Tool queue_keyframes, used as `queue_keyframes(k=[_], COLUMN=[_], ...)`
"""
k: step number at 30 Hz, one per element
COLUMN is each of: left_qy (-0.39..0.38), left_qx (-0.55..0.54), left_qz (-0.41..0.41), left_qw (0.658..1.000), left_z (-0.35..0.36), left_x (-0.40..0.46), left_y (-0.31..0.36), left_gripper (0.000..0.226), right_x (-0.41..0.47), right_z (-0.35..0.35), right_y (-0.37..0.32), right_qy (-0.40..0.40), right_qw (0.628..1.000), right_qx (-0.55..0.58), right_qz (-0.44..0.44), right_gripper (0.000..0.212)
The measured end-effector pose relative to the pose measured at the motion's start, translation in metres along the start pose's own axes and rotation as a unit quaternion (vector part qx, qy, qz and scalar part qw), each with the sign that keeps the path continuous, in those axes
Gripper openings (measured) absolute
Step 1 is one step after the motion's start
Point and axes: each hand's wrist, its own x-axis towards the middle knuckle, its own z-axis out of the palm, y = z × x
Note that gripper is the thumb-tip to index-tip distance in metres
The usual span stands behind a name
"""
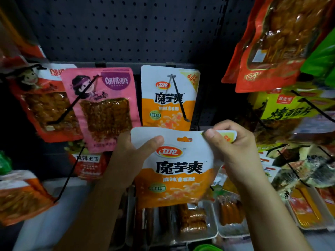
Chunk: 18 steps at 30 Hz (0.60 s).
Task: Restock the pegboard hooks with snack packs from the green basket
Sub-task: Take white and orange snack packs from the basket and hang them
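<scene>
A light, floppy white-and-orange foil snack pack (175, 167) is pinched at both top corners by the left hand (126, 158) and right hand (233, 147); best held beside its hang slot (184, 139).

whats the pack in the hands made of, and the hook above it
Pack: likely thin printed plastic film with a slight sheen; it bows between both hands. Hook: seemingly dark coated metal wire, thin, straight and rigid, jutting from the pegboard.

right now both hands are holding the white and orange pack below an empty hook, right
Not quite: the hook is not empty. In the head view an identical pack already hangs on it. Both the left hand and right hand do hold the white and orange pack below it.
</scene>
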Motion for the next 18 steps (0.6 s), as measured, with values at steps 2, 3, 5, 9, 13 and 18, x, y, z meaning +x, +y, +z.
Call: queue_keyframes(k=[2,3,5,9,13,18], left_qy=[-0.003,-0.005,-0.006,0.008,0.026,0.038], left_qx=[0.006,0.006,-0.006,-0.017,-0.009,0.0], left_qz=[0.032,0.046,0.07,0.078,0.061,0.032], left_qw=[0.999,0.999,0.998,0.997,0.998,0.999], left_z=[0.002,0.003,0.006,0.011,0.014,0.013], left_x=[-0.003,-0.005,-0.005,0.002,0.005,0.011], left_y=[0.008,0.013,0.021,0.028,0.022,0.007], left_gripper=[0.016,0.015,0.014,0.011,0.018,0.011], right_x=[0.0,0.001,0.004,0.012,0.015,0.019], right_z=[0.0,0.0,0.002,0.002,0.004,0.006], right_y=[-0.007,-0.011,-0.019,-0.025,-0.015,0.002], right_qy=[0.007,0.016,0.031,0.051,0.066,0.081], right_qw=[0.999,0.999,0.997,0.996,0.997,0.997], right_qx=[0.017,0.022,0.024,0.028,0.028,-0.007], right_qz=[-0.029,-0.042,-0.067,-0.072,-0.031,0.0], right_gripper=[0.01,0.01,0.012,0.023,0.022,0.019])
